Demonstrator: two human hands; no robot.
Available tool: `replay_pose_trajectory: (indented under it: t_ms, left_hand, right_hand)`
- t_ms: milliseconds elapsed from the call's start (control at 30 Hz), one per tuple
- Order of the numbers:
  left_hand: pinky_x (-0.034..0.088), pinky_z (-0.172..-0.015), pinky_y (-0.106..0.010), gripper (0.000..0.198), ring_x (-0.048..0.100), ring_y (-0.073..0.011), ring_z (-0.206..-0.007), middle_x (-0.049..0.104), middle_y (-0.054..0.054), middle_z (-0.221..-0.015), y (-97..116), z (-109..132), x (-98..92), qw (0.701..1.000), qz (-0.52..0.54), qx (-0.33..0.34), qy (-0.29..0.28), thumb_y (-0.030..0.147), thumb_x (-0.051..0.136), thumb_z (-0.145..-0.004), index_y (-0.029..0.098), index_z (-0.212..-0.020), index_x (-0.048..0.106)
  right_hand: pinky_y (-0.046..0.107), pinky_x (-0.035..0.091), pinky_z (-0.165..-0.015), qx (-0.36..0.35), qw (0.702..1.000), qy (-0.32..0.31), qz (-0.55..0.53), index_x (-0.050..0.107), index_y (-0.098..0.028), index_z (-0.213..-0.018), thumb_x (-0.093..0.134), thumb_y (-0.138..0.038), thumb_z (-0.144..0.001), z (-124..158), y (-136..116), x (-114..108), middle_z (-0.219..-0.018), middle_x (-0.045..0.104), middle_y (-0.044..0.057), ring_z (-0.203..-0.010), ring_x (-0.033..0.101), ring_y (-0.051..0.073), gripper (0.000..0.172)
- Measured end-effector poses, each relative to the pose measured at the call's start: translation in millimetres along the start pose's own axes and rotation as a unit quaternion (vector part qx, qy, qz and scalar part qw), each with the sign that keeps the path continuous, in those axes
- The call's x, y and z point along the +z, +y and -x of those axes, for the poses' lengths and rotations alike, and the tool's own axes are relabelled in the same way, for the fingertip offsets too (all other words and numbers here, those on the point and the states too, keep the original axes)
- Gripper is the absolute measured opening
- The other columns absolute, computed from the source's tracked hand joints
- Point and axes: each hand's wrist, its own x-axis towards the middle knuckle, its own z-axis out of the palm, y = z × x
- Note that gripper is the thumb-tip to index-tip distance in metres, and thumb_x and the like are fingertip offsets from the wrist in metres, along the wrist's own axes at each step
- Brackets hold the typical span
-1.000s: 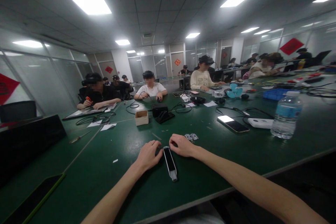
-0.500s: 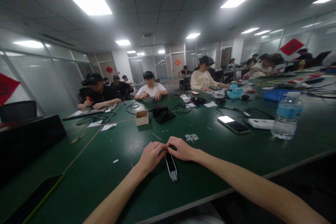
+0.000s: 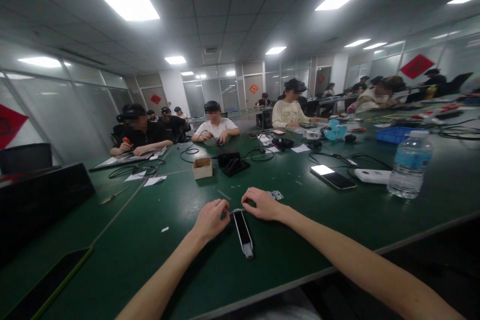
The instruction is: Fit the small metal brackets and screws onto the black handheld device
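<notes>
A long, narrow piece with a black face, pale rim and grey end (image 3: 243, 235) lies on the green table in front of me, apart from my palms. My left hand (image 3: 212, 219) is beside its far end, on the left, with fingers curled and pinched together. On the other side my right hand (image 3: 261, 204) is bent over, thumb and fingertips close together. Whether anything small is in either pinch is too fine to make out. Small grey metal plates with holes (image 3: 276, 195) lie just beyond my right hand, which partly hides them.
A small cardboard box (image 3: 203, 169) and a black stand (image 3: 233, 162) are farther out. To the right are a phone (image 3: 333, 177), a white device (image 3: 373, 176) and a water bottle (image 3: 409, 165). A green-edged dark mat (image 3: 48, 285) is at lower left. Several people sit around the tables.
My hands have parted from each other at the far end of the narrow piece, the left moving left and the right slightly up and right. That end now shows.
</notes>
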Motion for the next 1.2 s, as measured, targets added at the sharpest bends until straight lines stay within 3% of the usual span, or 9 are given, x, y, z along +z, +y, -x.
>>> replay_pose_trajectory:
  t_ms: [300,600,800,1200]
  left_hand:
    - [0.042,-0.065,-0.026,0.012,0.06,-0.0165,-0.073,0.066,-0.002,-0.083,-8,-1,7.2,0.998,0.047,-0.02,-0.041,0.021,0.051,-0.078,0.019,-0.088,0.058]
    - [0.044,-0.063,-0.024,0.014,0.063,-0.0154,-0.071,0.069,-0.001,-0.08,-12,-4,8.7,0.99,0.112,-0.047,-0.077,0.024,0.054,-0.076,0.018,-0.085,0.062]
    - [0.045,-0.061,-0.024,0.014,0.062,-0.0156,-0.07,0.069,-0.002,-0.079,-12,-4,6.9,0.988,0.122,-0.055,-0.076,0.025,0.055,-0.075,0.018,-0.083,0.064]
    - [0.047,-0.065,-0.025,0.019,0.062,-0.0162,-0.073,0.069,-0.003,-0.081,-11,-3,4.3,0.982,0.169,-0.06,-0.064,0.029,0.054,-0.08,0.017,-0.087,0.066]
  right_hand:
    - [0.029,0.045,-0.075,0.012,0.994,-0.103,0.021,0.065,-0.015,-0.09,0.054,-0.021,-0.083,3,7,-1,-0.089,0.063,0.006,-0.083,0.056,0.017,0.014]
    - [0.028,0.044,-0.073,0.013,0.992,-0.118,0.037,0.066,-0.014,-0.088,0.05,-0.024,-0.087,2,9,1,-0.086,0.062,0.006,-0.081,0.056,0.016,0.018]
    - [0.029,0.044,-0.076,0.008,0.995,-0.089,0.031,0.065,-0.015,-0.091,0.053,-0.023,-0.086,2,8,-1,-0.09,0.063,0.006,-0.084,0.057,0.016,0.016]
    - [0.028,0.045,-0.072,0.019,0.992,-0.12,0.023,0.066,-0.015,-0.087,0.052,-0.023,-0.086,3,6,-4,-0.085,0.063,0.005,-0.078,0.057,0.015,0.017]
